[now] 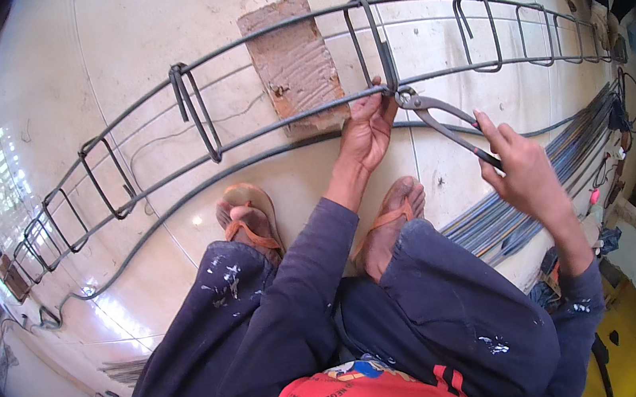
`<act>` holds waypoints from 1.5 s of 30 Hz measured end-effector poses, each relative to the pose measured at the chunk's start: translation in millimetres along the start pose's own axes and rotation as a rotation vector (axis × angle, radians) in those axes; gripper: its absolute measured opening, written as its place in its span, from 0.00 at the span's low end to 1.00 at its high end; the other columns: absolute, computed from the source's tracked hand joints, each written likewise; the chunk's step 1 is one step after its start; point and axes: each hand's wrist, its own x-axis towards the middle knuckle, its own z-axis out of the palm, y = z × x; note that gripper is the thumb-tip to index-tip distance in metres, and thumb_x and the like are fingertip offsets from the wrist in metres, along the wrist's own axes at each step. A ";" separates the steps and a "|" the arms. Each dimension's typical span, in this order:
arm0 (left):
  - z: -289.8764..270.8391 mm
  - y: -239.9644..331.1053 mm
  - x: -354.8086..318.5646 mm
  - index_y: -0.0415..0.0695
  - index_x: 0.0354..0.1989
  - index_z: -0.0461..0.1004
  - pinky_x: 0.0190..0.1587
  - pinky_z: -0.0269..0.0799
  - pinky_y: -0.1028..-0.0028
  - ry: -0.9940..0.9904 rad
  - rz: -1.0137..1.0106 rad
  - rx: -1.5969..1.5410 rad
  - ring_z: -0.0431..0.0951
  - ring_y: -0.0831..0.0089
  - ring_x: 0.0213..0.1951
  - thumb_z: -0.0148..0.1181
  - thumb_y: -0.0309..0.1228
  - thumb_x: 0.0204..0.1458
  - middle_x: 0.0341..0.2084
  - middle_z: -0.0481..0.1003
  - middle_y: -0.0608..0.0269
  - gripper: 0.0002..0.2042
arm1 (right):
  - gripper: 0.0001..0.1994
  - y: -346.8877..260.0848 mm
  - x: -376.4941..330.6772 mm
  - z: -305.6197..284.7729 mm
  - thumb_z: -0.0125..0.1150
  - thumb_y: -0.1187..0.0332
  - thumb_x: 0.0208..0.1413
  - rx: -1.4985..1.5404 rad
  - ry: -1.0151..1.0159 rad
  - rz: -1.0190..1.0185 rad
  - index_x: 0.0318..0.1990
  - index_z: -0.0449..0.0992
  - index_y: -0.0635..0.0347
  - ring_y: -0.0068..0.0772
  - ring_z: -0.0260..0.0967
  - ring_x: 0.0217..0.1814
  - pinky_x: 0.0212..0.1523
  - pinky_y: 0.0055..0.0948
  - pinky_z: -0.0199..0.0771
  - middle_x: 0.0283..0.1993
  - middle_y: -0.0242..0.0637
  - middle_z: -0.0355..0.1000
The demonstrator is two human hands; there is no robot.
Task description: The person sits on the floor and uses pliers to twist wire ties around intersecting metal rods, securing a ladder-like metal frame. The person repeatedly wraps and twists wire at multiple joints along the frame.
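Observation:
A long cage of steel reinforcing bars (446, 71) with square bent stirrups stretches across in front of me. My left hand (367, 134) closes its fingers on a stirrup (382, 45) where it meets the nearer bar. In my right hand (521, 168) is a pair of pincers (414, 102) with long dark handles. Their jaws are at that same joint, close by my left fingertips. Whether the jaws bite on a tie wire there is too small to tell.
A rough reddish-brown block (292, 65) lies beneath the cage on the pale tiled floor. A loose bar (249, 162) runs between the cage and my sandalled feet. Bundled steel rods (497, 215) lie at the right, and thin wires (125, 371) at the lower left.

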 end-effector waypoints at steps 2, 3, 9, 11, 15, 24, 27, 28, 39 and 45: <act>5.5 1.5 -0.7 0.39 0.53 0.67 0.56 0.75 0.73 0.054 -0.016 0.010 0.77 0.72 0.47 0.56 0.23 0.59 0.43 0.75 0.59 0.14 | 0.30 -11.2 -3.7 20.4 0.59 0.71 0.50 -0.302 0.250 -0.040 0.63 0.63 0.64 0.40 0.68 0.36 0.33 0.37 0.73 0.35 0.42 0.66; 8.0 1.6 -1.3 0.39 0.54 0.67 0.56 0.75 0.73 0.072 -0.010 0.029 0.77 0.72 0.47 0.56 0.24 0.59 0.43 0.75 0.59 0.15 | 0.30 -17.1 -4.0 24.8 0.58 0.71 0.50 -0.334 0.243 -0.011 0.63 0.63 0.65 0.39 0.68 0.36 0.32 0.36 0.73 0.34 0.41 0.66; 5.1 1.3 -3.1 0.39 0.54 0.65 0.57 0.75 0.72 0.093 -0.020 0.024 0.76 0.72 0.48 0.55 0.23 0.59 0.43 0.75 0.60 0.15 | 0.30 -42.3 -13.8 39.1 0.56 0.75 0.54 -0.306 0.140 0.089 0.66 0.59 0.64 0.43 0.69 0.38 0.35 0.37 0.74 0.41 0.45 0.67; 6.4 1.8 -2.5 0.39 0.54 0.65 0.56 0.75 0.72 0.109 -0.003 0.042 0.76 0.72 0.48 0.55 0.23 0.59 0.43 0.75 0.60 0.15 | 0.29 -47.3 -13.1 38.1 0.55 0.74 0.53 -0.294 0.183 0.063 0.65 0.61 0.65 0.42 0.67 0.36 0.35 0.37 0.73 0.37 0.44 0.64; 4.5 3.4 -3.9 0.40 0.54 0.66 0.55 0.75 0.73 0.059 -0.022 0.037 0.76 0.73 0.48 0.56 0.22 0.58 0.43 0.75 0.60 0.15 | 0.29 -52.4 -14.7 33.3 0.55 0.73 0.53 -0.336 0.191 0.073 0.66 0.62 0.59 0.40 0.66 0.37 0.36 0.35 0.69 0.38 0.42 0.64; -0.9 2.8 -1.5 0.39 0.52 0.69 0.56 0.75 0.72 0.079 -0.055 -0.026 0.76 0.71 0.48 0.56 0.20 0.57 0.44 0.75 0.58 0.14 | 0.31 -53.1 -11.8 18.2 0.54 0.74 0.52 -0.509 0.140 0.104 0.67 0.63 0.48 0.30 0.65 0.36 0.30 0.30 0.68 0.34 0.33 0.65; 0.1 5.2 -2.2 0.39 0.51 0.68 0.54 0.76 0.72 0.074 -0.088 -0.036 0.77 0.70 0.47 0.56 0.20 0.57 0.43 0.76 0.58 0.13 | 0.32 -62.8 -12.1 23.0 0.54 0.75 0.53 -0.475 0.065 0.201 0.68 0.60 0.47 0.33 0.67 0.39 0.26 0.31 0.75 0.38 0.37 0.65; 1.2 5.1 -0.6 0.39 0.51 0.68 0.54 0.77 0.72 0.084 -0.087 -0.046 0.78 0.70 0.46 0.55 0.20 0.57 0.43 0.76 0.58 0.13 | 0.33 -65.1 -10.7 22.0 0.53 0.76 0.53 -0.462 0.073 0.199 0.69 0.59 0.47 0.35 0.68 0.40 0.27 0.31 0.76 0.39 0.38 0.65; 2.8 2.8 -1.0 0.41 0.49 0.68 0.54 0.76 0.72 0.104 -0.085 -0.045 0.77 0.71 0.47 0.58 0.22 0.57 0.41 0.75 0.61 0.12 | 0.35 -90.5 -6.1 16.8 0.54 0.77 0.51 -0.497 0.135 0.202 0.69 0.57 0.51 0.49 0.65 0.46 0.37 0.39 0.77 0.45 0.50 0.65; 2.1 -0.7 -1.4 0.41 0.50 0.65 0.56 0.75 0.71 0.104 -0.029 -0.055 0.76 0.70 0.48 0.57 0.22 0.58 0.43 0.74 0.60 0.13 | 0.32 -85.0 4.8 27.9 0.54 0.70 0.52 -0.506 0.057 0.184 0.67 0.59 0.59 0.44 0.66 0.40 0.30 0.33 0.77 0.35 0.45 0.64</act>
